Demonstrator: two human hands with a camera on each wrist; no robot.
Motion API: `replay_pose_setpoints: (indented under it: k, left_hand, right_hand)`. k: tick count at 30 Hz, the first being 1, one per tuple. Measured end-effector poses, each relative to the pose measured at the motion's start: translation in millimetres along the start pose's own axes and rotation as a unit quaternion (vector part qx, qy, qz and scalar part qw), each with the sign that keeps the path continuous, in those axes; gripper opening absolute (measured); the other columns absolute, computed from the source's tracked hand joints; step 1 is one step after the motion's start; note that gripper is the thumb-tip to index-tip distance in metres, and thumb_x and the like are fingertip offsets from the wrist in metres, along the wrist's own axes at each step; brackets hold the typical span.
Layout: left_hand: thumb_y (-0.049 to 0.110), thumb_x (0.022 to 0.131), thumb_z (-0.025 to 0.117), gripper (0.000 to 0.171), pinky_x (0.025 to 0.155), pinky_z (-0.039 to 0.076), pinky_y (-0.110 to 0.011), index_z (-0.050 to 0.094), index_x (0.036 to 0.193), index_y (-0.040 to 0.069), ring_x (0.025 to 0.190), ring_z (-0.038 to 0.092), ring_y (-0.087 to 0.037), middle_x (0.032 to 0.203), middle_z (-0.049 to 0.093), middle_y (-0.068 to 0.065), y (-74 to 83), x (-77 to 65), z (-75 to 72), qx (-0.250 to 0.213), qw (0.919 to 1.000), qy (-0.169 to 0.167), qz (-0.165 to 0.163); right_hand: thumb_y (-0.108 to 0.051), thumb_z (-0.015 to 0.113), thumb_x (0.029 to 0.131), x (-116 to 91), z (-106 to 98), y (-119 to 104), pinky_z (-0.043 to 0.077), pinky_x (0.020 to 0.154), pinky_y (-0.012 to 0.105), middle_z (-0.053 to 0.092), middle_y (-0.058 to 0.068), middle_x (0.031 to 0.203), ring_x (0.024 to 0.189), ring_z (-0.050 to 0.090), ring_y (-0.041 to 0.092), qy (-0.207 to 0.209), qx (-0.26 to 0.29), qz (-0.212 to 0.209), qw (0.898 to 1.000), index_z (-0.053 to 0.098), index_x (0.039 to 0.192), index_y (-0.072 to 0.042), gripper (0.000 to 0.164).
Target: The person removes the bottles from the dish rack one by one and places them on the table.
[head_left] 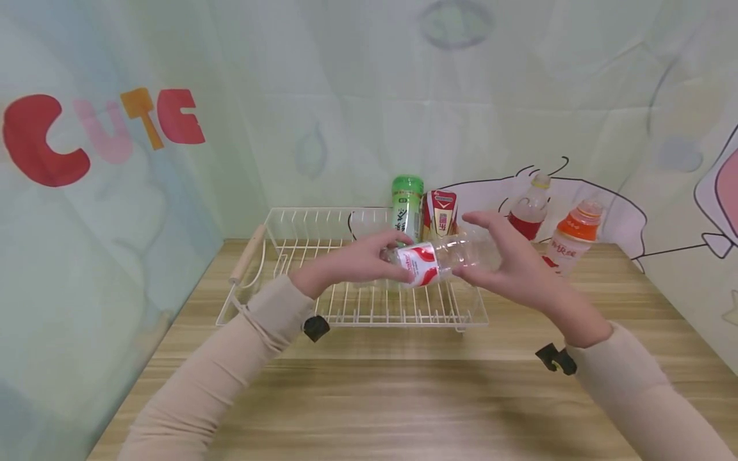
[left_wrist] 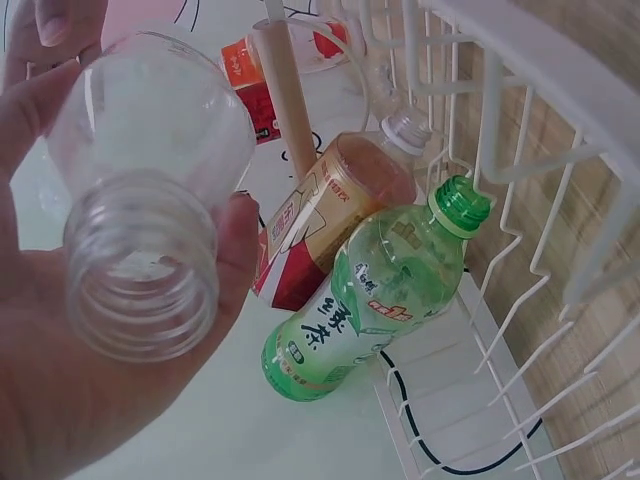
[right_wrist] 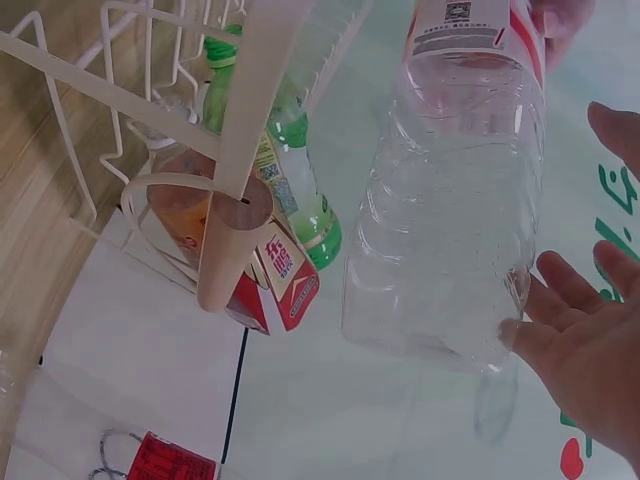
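Observation:
My left hand grips a clear, uncapped plastic bottle near its neck, fingers and thumb around it. The bottle lies tilted nearly sideways above the wire rack, its red-and-white label beside my left fingers. In the left wrist view the bare threaded mouth faces the camera. My right hand is spread wide around the base end, with a fingertip right at the base's edge in the right wrist view. A green tea bottle and a red-and-gold drink bottle stand upside down in the rack.
A bottle with a red label and one with an orange band stand on the wooden table right of the rack. The rack has a wooden handle at its left. Printed curtains hang behind and beside the table.

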State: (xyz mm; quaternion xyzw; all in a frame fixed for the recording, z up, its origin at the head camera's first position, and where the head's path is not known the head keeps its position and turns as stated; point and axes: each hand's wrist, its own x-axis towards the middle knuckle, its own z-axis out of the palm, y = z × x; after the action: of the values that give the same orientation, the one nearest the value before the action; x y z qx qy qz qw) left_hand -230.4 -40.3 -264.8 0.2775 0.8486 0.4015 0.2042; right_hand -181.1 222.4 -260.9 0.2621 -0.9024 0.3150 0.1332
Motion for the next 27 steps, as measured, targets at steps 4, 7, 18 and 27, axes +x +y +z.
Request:
replay_pose_setpoints:
  k: [4, 7, 18, 27]
  left_hand:
    - [0.028, 0.084, 0.074, 0.065, 0.078, 0.055, -0.033, 0.043, 0.14, 0.014, 0.104, 0.058, -0.024, 0.128, 0.052, -0.011, 0.5, 0.7, 2.4, 0.007, 1.0, -0.006, -0.002]
    - [0.029, 0.083, 0.074, 0.065, 0.079, 0.054, -0.033, 0.043, 0.139, 0.015, 0.102, 0.059, -0.023, 0.128, 0.053, -0.01, -0.9, 2.2, 4.4, 0.01, 0.9999, -0.009, -0.003]
    - [0.033, 0.083, 0.073, 0.059, 0.081, 0.054, -0.036, 0.049, 0.133, 0.014, 0.1, 0.06, -0.022, 0.117, 0.058, -0.008, 0.2, 3.5, 9.4, 0.018, 0.9997, -0.01, 0.008]
    - [0.033, 0.085, 0.073, 0.052, 0.079, 0.054, -0.035, 0.053, 0.129, 0.015, 0.099, 0.059, -0.021, 0.112, 0.061, -0.005, 0.0, 6.6, 12.6, 0.022, 0.9997, -0.008, 0.008]
  right_hand:
    - [-0.025, 0.081, 0.078, -1.2, 3.3, 1.0, 0.05, 0.091, 0.054, 0.045, 0.009, 0.14, 0.128, 0.043, 0.029, -0.031, 0.0, -0.003, 1.0, 0.04, 0.141, -0.011, 0.077]
    - [-0.027, 0.082, 0.077, -1.8, 5.9, 1.0, 0.05, 0.091, 0.053, 0.047, 0.007, 0.139, 0.127, 0.044, 0.028, -0.053, -0.009, -0.008, 0.999, 0.042, 0.14, -0.013, 0.076]
    - [-0.038, 0.079, 0.078, -5.7, 16.5, -7.1, 0.056, 0.083, 0.044, 0.051, 0.007, 0.134, 0.114, 0.056, 0.025, -0.115, -0.086, -0.006, 0.99, 0.044, 0.141, -0.016, 0.075]
    - [-0.032, 0.082, 0.077, -8.9, 22.2, -1.1, 0.054, 0.087, 0.046, 0.049, 0.006, 0.137, 0.123, 0.05, 0.026, -0.111, -0.07, -0.01, 0.991, 0.046, 0.139, -0.014, 0.074]
